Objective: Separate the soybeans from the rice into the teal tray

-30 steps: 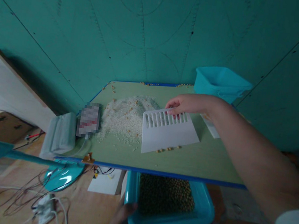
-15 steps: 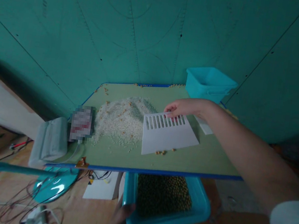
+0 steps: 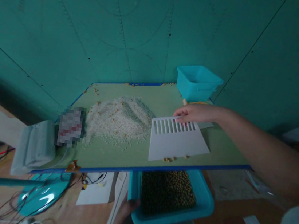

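Observation:
My right hand (image 3: 193, 113) grips the slotted top edge of a white plastic scraper (image 3: 176, 140) standing tilted on the green table (image 3: 121, 155). A few yellow beans (image 3: 172, 159) lie at the scraper's lower edge, close to the table's blue front rim. Left of the scraper is a heap of white rice (image 3: 119, 119) with yellow beans mixed in. Below the table edge my left hand (image 3: 126, 212) holds the near left corner of a blue tray (image 3: 203, 207) filled with beans.
An empty blue bin (image 3: 197, 82) stands at the table's far right corner. A white packet (image 3: 34, 146) and a blurred box (image 3: 69, 126) sit at the left edge. A teal lamp base (image 3: 42, 195), cables and papers lie on the floor. Teal walls enclose the table.
The scraper and the few beans in front of it have slid nearer the table's front edge, above the tray. The view has turned left. My left hand still holds the tray.

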A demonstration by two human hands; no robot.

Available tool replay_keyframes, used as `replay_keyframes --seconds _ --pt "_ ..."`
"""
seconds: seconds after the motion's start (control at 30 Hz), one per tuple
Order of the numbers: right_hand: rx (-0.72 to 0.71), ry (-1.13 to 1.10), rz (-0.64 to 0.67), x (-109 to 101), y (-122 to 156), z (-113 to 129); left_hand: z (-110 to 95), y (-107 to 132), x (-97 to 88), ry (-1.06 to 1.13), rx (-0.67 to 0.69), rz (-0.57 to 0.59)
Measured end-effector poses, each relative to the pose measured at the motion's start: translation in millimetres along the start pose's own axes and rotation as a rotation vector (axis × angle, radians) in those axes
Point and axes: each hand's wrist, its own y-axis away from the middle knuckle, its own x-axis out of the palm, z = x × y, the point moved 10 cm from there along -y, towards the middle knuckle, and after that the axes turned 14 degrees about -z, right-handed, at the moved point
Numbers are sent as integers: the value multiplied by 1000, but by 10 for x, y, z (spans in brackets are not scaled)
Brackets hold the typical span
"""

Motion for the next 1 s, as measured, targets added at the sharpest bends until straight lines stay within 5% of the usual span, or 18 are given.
replay_keyframes --seconds 0.13,0.47,0.63,0.7,0.77,0.87,0.93,1.0 --pt "14 74 -50 -52 250 -44 77 3 258 63 -57 40" --pt "-51 272 -142 23 797 261 293 -64 318 65 -235 54" --pt "-228 416 -465 -128 1084 741 463 -159 238 -102 -332 294" --pt "-346 511 -710 -244 1313 958 351 -225 67 -55 -229 244" --pt "-445 619 -813 -195 1507 1093 244 -266 -190 27 -147 99" --pt "-540 692 -759 38 1628 1137 225 -238 -416 70 -135 32" --pt "-554 714 -723 155 1628 1104 397 -188 -488 3 -289 29" --pt "-553 729 -720 215 1587 1066 197 -221 -583 104 -90 -44"
